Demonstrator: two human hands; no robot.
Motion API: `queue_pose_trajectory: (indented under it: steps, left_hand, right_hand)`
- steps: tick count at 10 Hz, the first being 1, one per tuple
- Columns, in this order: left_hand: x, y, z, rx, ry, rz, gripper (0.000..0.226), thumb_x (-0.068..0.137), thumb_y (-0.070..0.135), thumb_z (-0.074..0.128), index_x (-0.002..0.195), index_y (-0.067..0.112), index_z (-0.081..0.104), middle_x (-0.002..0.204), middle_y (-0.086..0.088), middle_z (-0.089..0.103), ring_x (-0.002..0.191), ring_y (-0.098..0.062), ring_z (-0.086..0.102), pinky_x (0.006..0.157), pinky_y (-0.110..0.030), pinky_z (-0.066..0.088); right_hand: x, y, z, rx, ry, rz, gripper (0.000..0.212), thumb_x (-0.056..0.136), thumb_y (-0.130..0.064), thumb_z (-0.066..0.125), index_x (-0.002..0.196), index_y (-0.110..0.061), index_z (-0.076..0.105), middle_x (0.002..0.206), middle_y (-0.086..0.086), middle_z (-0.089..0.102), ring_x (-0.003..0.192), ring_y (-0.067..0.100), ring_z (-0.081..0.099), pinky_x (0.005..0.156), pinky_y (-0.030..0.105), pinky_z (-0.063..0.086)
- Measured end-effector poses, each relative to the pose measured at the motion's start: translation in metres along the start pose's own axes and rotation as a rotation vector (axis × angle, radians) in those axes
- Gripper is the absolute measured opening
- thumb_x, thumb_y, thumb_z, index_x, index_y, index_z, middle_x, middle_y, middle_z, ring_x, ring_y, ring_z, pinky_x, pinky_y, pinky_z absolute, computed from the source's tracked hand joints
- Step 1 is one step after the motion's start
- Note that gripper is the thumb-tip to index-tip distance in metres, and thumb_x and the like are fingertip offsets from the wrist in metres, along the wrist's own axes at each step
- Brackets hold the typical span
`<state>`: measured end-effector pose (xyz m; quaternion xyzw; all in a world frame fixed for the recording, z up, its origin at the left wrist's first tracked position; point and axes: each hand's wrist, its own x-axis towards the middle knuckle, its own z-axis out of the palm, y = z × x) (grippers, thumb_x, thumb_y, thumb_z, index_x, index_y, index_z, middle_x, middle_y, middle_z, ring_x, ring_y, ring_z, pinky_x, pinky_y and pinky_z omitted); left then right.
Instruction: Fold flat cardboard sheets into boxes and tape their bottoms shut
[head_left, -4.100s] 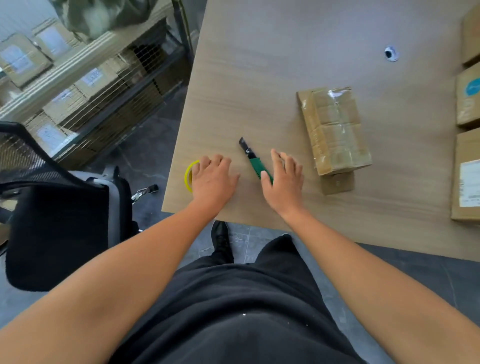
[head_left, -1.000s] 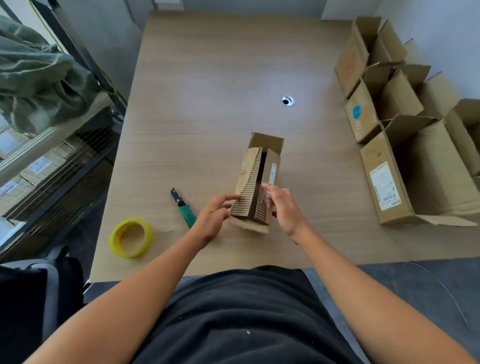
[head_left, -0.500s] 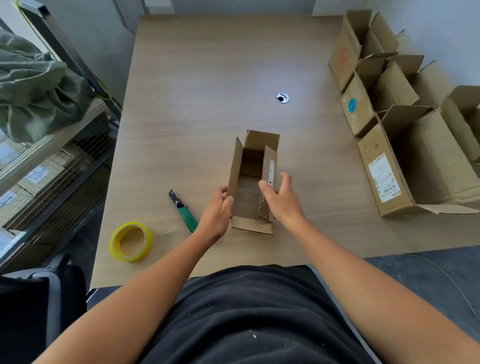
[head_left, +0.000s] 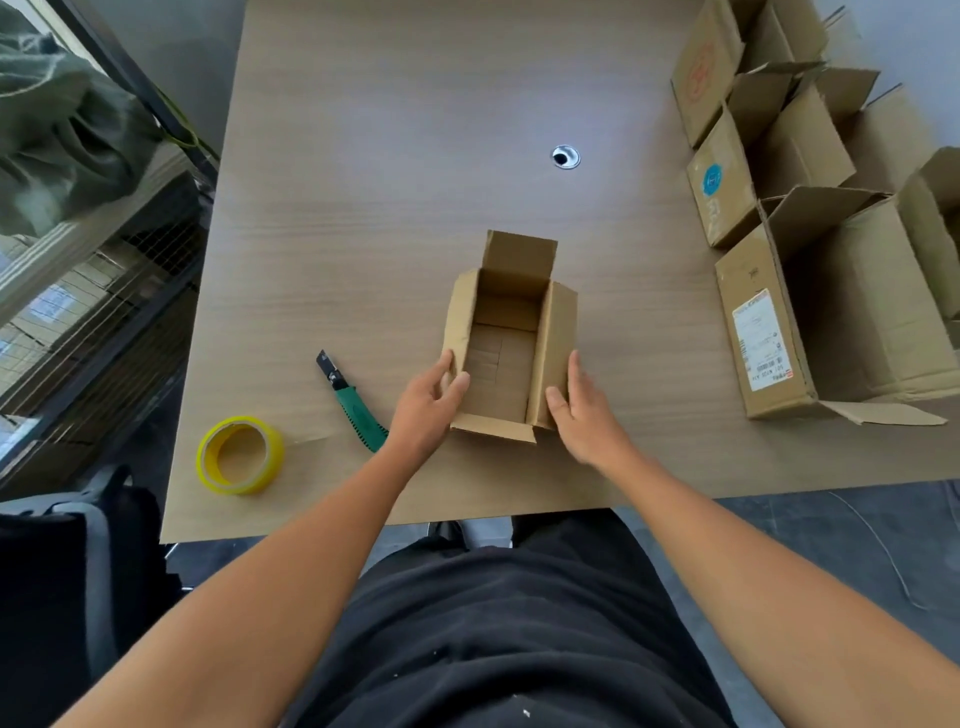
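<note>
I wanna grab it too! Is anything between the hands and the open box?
Nothing visible. The left hand pinches the box by its left wall; the right hand lies flat against its right side. The knife and tape lie aside.

Flanking the open box (head_left: 511, 338) on both sides: left hand (head_left: 428, 410) pinching its left wall, right hand (head_left: 579, 410) flat against its right wall. Left of the box, near: knife (head_left: 353, 402), then tape roll (head_left: 240, 454) toward the bench (head_left: 389, 182) edge. Right of the box, a bare strip, then a row of larger open boxes (head_left: 857, 322). Beyond the box, bare wood up to a cable hole (head_left: 564, 157).
</note>
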<state>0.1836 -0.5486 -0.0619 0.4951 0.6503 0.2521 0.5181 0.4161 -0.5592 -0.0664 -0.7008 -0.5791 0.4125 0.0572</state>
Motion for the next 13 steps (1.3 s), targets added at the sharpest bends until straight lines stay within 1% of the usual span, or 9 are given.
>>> queue_pose_trajectory:
  steps: [1, 2, 3, 5, 7, 10, 11, 12, 13]
  left_hand:
    - [0.008, 0.002, 0.002, -0.224, 0.047, -0.121, 0.083, 0.088, 0.034, 0.073, 0.155, 0.039, 0.024, 0.159, 0.008, 0.031, 0.141, -0.014, 0.038, 0.111, -0.04, 0.042]
    - [0.017, 0.028, 0.015, -0.317, 0.167, -0.238, 0.049, 0.089, 0.021, 0.075, 0.133, 0.02, 0.051, 0.131, -0.004, 0.062, 0.111, -0.017, 0.064, 0.092, -0.038, 0.058]
    - [0.047, 0.077, 0.034, -0.43, 0.177, -0.175, 0.026, 0.092, 0.012, 0.071, 0.111, 0.023, 0.058, 0.109, -0.003, 0.069, 0.096, -0.017, 0.07, 0.078, -0.034, 0.062]
    - [0.175, 0.177, 0.091, -0.331, 0.223, -0.096, 0.023, 0.093, 0.014, 0.067, 0.113, 0.022, 0.059, 0.108, -0.005, 0.071, 0.094, -0.022, 0.071, 0.076, -0.043, 0.063]
    - [0.332, 0.274, 0.152, -0.233, 0.36, -0.044, 0.016, 0.092, 0.02, 0.066, 0.093, 0.028, 0.052, 0.092, 0.007, 0.065, 0.089, -0.023, 0.068, 0.081, -0.049, 0.06]
    - [0.438, 0.32, 0.21, -0.141, 0.322, -0.012, 0.018, 0.097, 0.02, 0.058, 0.112, 0.022, 0.049, 0.093, 0.012, 0.059, 0.093, -0.025, 0.064, 0.084, -0.048, 0.059]
    - [0.441, 0.318, 0.212, -0.081, 0.314, 0.002, 0.029, 0.097, 0.023, 0.059, 0.123, 0.019, 0.047, 0.104, 0.004, 0.062, 0.095, -0.024, 0.065, 0.084, -0.045, 0.058]
    - [0.43, 0.323, 0.203, 0.06, 0.307, 0.04, 0.045, 0.098, 0.029, 0.059, 0.137, 0.015, 0.042, 0.13, -0.003, 0.058, 0.114, -0.024, 0.059, 0.089, -0.034, 0.048]
    - [0.414, 0.338, 0.193, 0.248, 0.352, 0.176, 0.056, 0.098, 0.033, 0.058, 0.146, 0.012, 0.038, 0.15, -0.005, 0.042, 0.136, -0.025, 0.042, 0.108, -0.039, 0.038]
  right_hand:
    - [-0.002, -0.012, -0.019, 0.07, 0.118, -0.033, 0.078, 0.104, -0.049, 0.038, 0.16, -0.021, -0.009, 0.169, 0.002, 0.002, 0.155, 0.019, 0.005, 0.125, 0.038, 0.009]
    - [0.003, -0.023, -0.056, 0.026, 0.265, -0.114, 0.07, 0.106, -0.039, 0.043, 0.162, -0.017, 0.007, 0.169, 0.003, 0.01, 0.155, 0.017, 0.004, 0.123, 0.032, 0.006]
    - [0.019, -0.026, -0.107, 0.024, 0.354, -0.196, 0.065, 0.104, -0.031, 0.048, 0.161, -0.018, 0.017, 0.168, 0.001, 0.016, 0.155, 0.016, 0.006, 0.123, 0.03, 0.008]
    - [0.097, -0.014, -0.234, -0.11, 0.478, -0.274, 0.058, 0.103, -0.031, 0.05, 0.156, -0.014, 0.033, 0.164, 0.004, 0.029, 0.155, 0.02, 0.01, 0.125, 0.04, 0.015]
    - [0.203, 0.004, -0.353, -0.275, 0.541, -0.23, 0.059, 0.103, -0.039, 0.044, 0.156, -0.015, 0.033, 0.166, 0.01, 0.022, 0.155, 0.026, 0.006, 0.126, 0.044, 0.008]
    - [0.286, 0.019, -0.408, -0.354, 0.519, -0.203, 0.059, 0.104, -0.043, 0.039, 0.157, -0.017, 0.031, 0.167, 0.009, 0.019, 0.155, 0.027, 0.005, 0.126, 0.047, 0.008]
    - [0.295, 0.023, -0.411, -0.351, 0.506, -0.2, 0.058, 0.104, -0.043, 0.039, 0.156, -0.017, 0.032, 0.166, 0.009, 0.02, 0.155, 0.028, 0.006, 0.126, 0.047, 0.007]
    - [0.291, 0.021, -0.416, -0.366, 0.49, -0.191, 0.058, 0.105, -0.044, 0.036, 0.156, -0.018, 0.031, 0.167, 0.008, 0.019, 0.156, 0.028, 0.005, 0.126, 0.047, 0.005]
    - [0.278, 0.015, -0.421, -0.39, 0.488, -0.171, 0.058, 0.105, -0.046, 0.033, 0.157, -0.02, 0.03, 0.167, 0.007, 0.018, 0.156, 0.027, 0.003, 0.126, 0.048, 0.003]
